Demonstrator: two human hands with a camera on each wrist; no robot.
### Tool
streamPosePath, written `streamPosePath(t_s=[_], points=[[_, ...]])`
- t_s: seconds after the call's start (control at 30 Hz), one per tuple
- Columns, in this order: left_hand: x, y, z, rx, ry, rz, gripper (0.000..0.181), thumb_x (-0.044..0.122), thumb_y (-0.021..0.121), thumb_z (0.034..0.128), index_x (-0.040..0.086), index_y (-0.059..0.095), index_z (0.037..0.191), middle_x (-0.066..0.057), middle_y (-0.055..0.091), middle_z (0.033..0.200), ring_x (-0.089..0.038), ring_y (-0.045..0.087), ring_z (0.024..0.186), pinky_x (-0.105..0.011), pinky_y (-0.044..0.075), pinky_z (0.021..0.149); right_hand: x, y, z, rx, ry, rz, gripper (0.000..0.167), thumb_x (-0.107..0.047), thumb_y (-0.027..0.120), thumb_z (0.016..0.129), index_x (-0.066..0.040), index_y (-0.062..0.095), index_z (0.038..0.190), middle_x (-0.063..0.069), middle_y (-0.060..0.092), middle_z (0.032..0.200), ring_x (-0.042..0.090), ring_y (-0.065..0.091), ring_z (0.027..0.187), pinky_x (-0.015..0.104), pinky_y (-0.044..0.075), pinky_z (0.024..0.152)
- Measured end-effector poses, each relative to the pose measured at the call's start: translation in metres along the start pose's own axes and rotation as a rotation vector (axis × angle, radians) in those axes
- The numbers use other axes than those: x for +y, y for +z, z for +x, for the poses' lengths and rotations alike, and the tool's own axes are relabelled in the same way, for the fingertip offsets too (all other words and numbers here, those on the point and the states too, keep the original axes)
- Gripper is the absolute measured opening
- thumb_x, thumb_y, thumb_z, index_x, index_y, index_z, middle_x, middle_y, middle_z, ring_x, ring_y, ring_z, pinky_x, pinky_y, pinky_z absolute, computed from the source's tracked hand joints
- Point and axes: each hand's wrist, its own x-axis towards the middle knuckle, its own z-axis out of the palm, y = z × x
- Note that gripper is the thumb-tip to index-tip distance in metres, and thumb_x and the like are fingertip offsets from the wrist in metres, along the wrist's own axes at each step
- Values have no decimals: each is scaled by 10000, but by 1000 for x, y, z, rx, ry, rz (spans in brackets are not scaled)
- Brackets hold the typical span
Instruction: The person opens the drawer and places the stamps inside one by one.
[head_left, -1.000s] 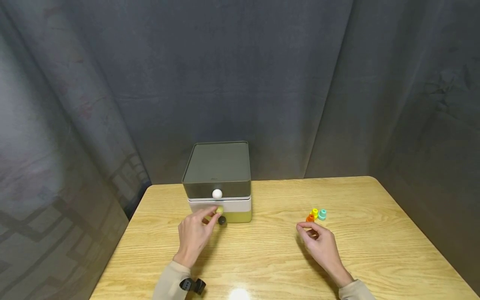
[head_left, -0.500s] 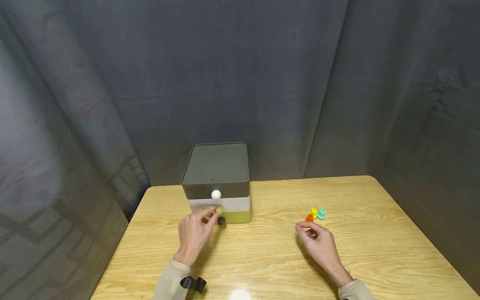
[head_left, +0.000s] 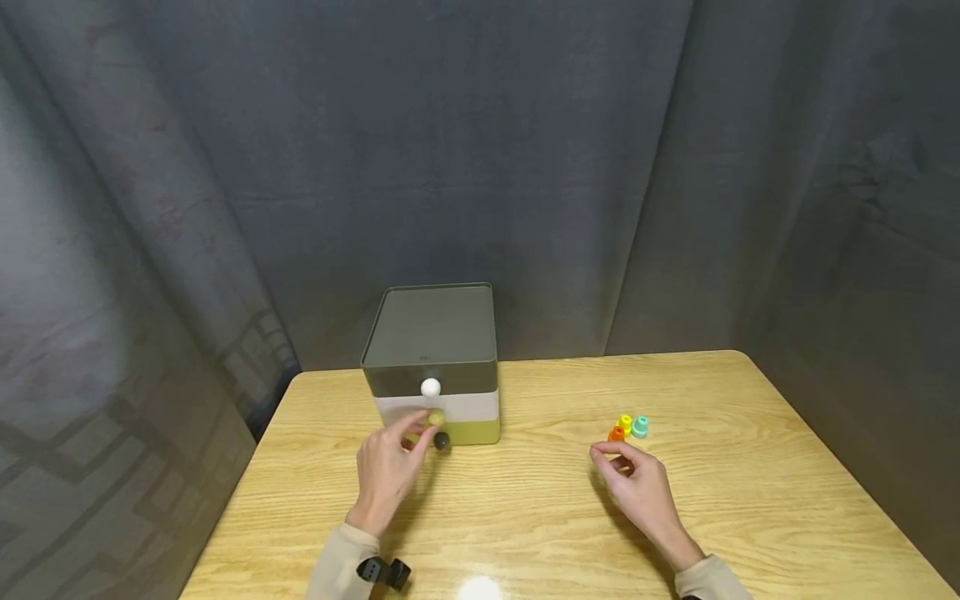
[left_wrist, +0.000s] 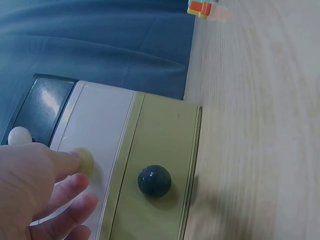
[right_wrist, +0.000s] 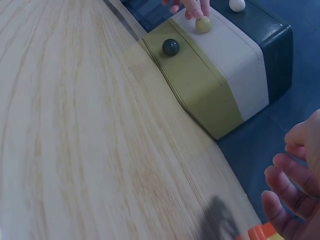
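A three-tier drawer box (head_left: 435,325) stands at the table's back left. Its top drawer is dark with a white knob (head_left: 431,387), its middle one white, its bottom one olive with a dark knob (left_wrist: 154,181). My left hand (head_left: 386,471) pinches the yellow-green knob (right_wrist: 203,24) of the middle drawer at thumb and fingertips. That drawer sits flush. Over the table at the right, my right hand (head_left: 637,487) hovers with loosely bent fingers and holds nothing. Just beyond it lie an orange peg-like piece (head_left: 617,434), a yellow one (head_left: 626,424) and a teal one (head_left: 641,427).
The wooden table (head_left: 525,500) spreads between the hands and in front of the box. Grey curtains (head_left: 465,167) hang behind it and at both sides. A black wrist strap (head_left: 384,572) sits over the left sleeve.
The middle drawer stood slightly out, with a thin gap under the top drawer; it has slid in flush. The left hand stays at its knob. The right hand barely moved.
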Motion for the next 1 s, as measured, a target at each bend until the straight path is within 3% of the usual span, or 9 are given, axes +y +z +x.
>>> streamPosePath(t_s=[0.2, 0.33, 0.47, 0.73, 0.9, 1.0], points=[[-4, -1, -6, -28, -47, 1, 207, 274, 872, 898, 197, 822, 1083, 48, 820, 844, -57, 685, 591, -214, 432, 512, -2, -3, 1, 20, -1, -12, 115, -179, 763, 993, -107, 835, 1046, 82, 807, 1006, 3, 657, 735, 213, 546, 658], [-7, 0, -10, -92, -116, 47, 132, 324, 866, 898, 223, 796, 947, 101, 805, 826, -18, 659, 595, -245, 443, 542, -3, -4, 2, 18, -1, -17, 119, -181, 760, 996, -107, 835, 1051, 84, 807, 1014, -2, 656, 740, 215, 547, 658], [-8, 3, -12, -169, -169, 80, 179, 384, 848, 906, 220, 795, 955, 102, 809, 855, -21, 662, 605, -266, 445, 545, -2, -4, 2, 20, -7, -15, 115, -168, 759, 995, -103, 833, 1054, 89, 807, 1021, -2, 654, 741, 218, 546, 648], [-7, 12, -13, -242, -214, 147, 335, 477, 821, 903, 178, 836, 1053, 52, 819, 896, -196, 718, 671, -307, 450, 543, 1, -3, -1, 45, -21, -22, 87, -132, 771, 977, -103, 833, 1032, 90, 812, 1014, -4, 659, 735, 209, 555, 666], [-7, 17, -12, -262, -223, 167, 318, 457, 812, 911, 172, 843, 1050, 42, 819, 890, -186, 702, 640, -298, 431, 522, 1, -4, -2, 47, -16, -22, 94, -140, 771, 979, -100, 833, 1036, 98, 811, 1019, -9, 661, 736, 208, 561, 675], [-1, 17, -13, -259, -226, 186, 311, 466, 811, 908, 185, 849, 1038, 56, 815, 873, -174, 700, 647, -295, 429, 526, 6, -8, -2, 46, -19, -8, 93, -144, 771, 981, -104, 833, 1037, 103, 812, 1026, -19, 660, 737, 205, 562, 677]])
